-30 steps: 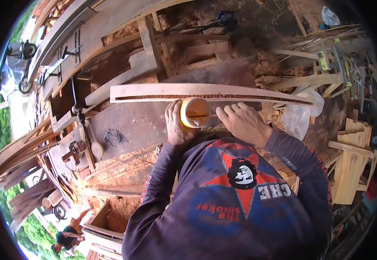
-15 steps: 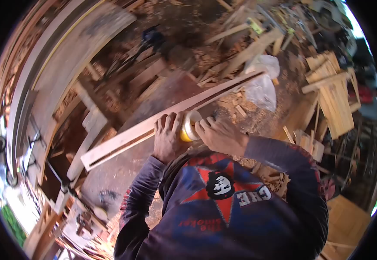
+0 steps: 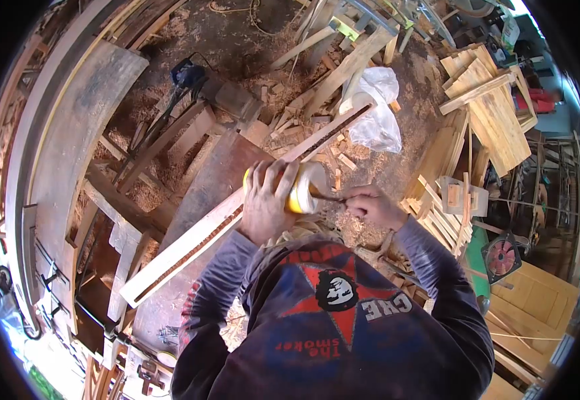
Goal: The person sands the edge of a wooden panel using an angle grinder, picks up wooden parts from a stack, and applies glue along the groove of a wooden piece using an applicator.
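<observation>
My left hand (image 3: 267, 203) is wrapped over a yellow and white plastic jar (image 3: 301, 199), which is tipped with its mouth toward the right. In my right hand (image 3: 374, 206), the fingers pinch a thin stick (image 3: 327, 198). The stick's far end reaches into the jar's mouth, so its tip is hidden. Beneath the left hand and jar runs a long pale wooden bar (image 3: 190, 251) with a dark slot along its length. It slants from lower left to upper right, and the hand covers its middle.
A brown work board (image 3: 220, 160) lies under the bar. Past the bar's upper end sits a clear plastic bag (image 3: 378, 113). Stacked planks (image 3: 490, 113) stand at right, near a fan (image 3: 501, 257). A dark blue power tool (image 3: 187, 73) rests at upper left. Shavings cover the floor.
My right hand has drawn away from the jar to the right, and the stick now shows between them. The jar is more visible in my left hand. The whole view has shifted.
</observation>
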